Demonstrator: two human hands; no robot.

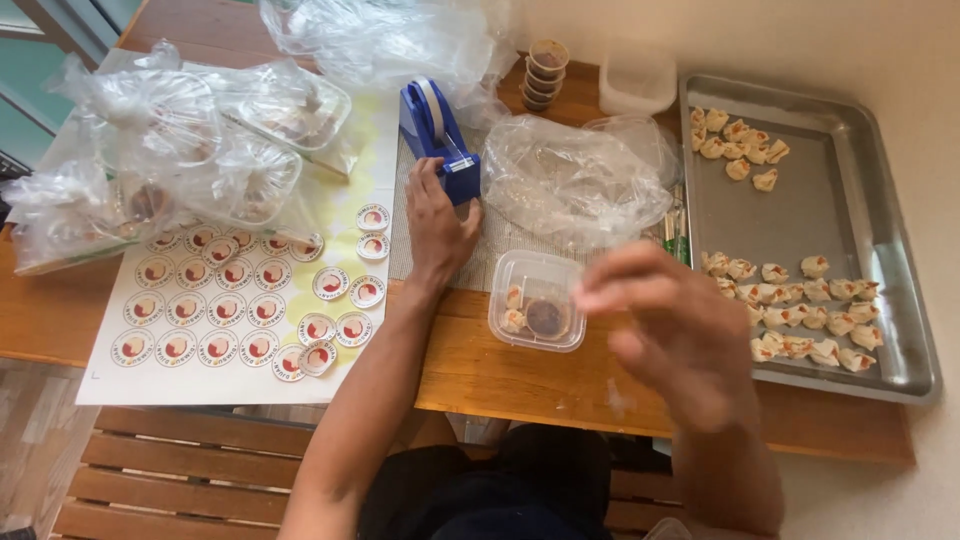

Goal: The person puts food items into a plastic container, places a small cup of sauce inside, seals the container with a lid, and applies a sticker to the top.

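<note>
Centre frame: left hand (437, 225) lies flat on the blue tape dispenser (437, 135), fingers together, gripping nothing. Right hand (672, 330) is blurred, fingers can't tell. Clear tub (537, 300) sits mid-bench: likely light, thin, flexes; hold by rim, both sides.

Food-packing table: dumpling tray (860, 130), stickers (230, 300)

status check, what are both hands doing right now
Left hand rests on blue tape dispenser. Right hand raised and blurred beside clear plastic container of dumplings; grip unclear. Nothing blocks the container.
</note>
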